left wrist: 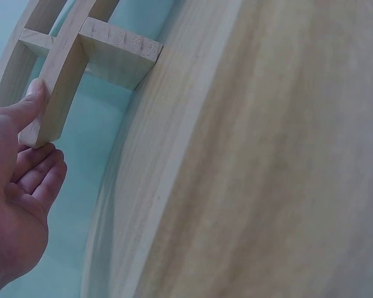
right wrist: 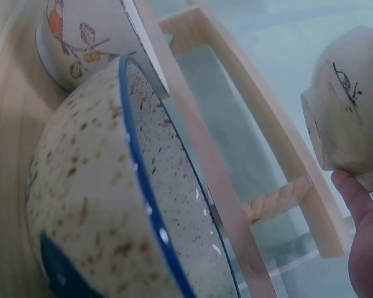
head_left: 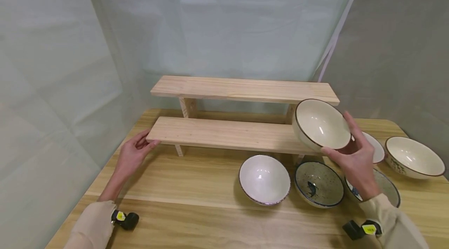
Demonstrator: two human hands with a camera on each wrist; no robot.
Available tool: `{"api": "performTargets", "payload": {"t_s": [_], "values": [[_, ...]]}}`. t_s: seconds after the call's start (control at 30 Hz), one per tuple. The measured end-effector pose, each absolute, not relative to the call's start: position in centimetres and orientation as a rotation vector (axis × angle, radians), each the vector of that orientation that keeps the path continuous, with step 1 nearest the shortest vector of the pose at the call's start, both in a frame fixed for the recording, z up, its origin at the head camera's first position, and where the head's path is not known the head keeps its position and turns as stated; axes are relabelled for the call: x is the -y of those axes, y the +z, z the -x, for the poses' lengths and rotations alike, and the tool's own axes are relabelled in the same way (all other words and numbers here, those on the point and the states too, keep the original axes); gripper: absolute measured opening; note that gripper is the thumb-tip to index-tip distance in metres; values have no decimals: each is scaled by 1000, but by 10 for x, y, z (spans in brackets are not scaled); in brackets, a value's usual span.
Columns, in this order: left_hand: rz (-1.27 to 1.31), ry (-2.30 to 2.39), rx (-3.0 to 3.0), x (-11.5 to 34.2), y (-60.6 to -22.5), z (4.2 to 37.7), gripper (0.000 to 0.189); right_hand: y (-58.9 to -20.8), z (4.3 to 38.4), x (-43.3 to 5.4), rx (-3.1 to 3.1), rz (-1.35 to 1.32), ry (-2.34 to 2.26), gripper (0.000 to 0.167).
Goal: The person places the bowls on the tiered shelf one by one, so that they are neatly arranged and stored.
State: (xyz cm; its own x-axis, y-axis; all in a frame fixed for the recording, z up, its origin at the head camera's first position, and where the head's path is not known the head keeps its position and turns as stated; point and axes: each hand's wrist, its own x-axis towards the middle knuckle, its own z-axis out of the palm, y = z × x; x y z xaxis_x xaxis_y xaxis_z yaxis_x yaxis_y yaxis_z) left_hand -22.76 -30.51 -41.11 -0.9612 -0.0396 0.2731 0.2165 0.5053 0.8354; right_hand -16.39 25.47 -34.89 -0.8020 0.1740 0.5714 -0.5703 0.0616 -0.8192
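Note:
A two-tier wooden shelf [head_left: 224, 134] stands on the table. My left hand [head_left: 135, 151] pinches the left end of its lower board; in the left wrist view the thumb [left wrist: 32, 102] lies on one face of the board and the fingers curl at the other. A cream bowl [head_left: 320, 124] with a thin brown rim is held in my right hand [head_left: 357, 159], raised over the right end of the lower board and tilted toward me. Dark drawn marks show on the outside of this bowl [right wrist: 345, 105] in the right wrist view, with fingertips near its foot.
In front of the shelf sit a white bowl [head_left: 264, 179] and a speckled bowl [head_left: 319, 184] with a fish inside. A blue-rimmed bowl [head_left: 386, 188] is partly behind my right wrist. Farther right are a smaller white bowl [head_left: 375, 147] and another cream bowl [head_left: 415, 157]. Pale curtains surround the table [head_left: 168, 210].

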Motion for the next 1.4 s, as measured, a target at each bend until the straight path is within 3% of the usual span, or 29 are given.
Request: {"api": "performTargets", "payload": {"t_s": [1.4], "values": [[162, -1454, 2492, 306, -412, 228, 69, -334, 199, -216, 1798, -499, 1778, 95]]}}
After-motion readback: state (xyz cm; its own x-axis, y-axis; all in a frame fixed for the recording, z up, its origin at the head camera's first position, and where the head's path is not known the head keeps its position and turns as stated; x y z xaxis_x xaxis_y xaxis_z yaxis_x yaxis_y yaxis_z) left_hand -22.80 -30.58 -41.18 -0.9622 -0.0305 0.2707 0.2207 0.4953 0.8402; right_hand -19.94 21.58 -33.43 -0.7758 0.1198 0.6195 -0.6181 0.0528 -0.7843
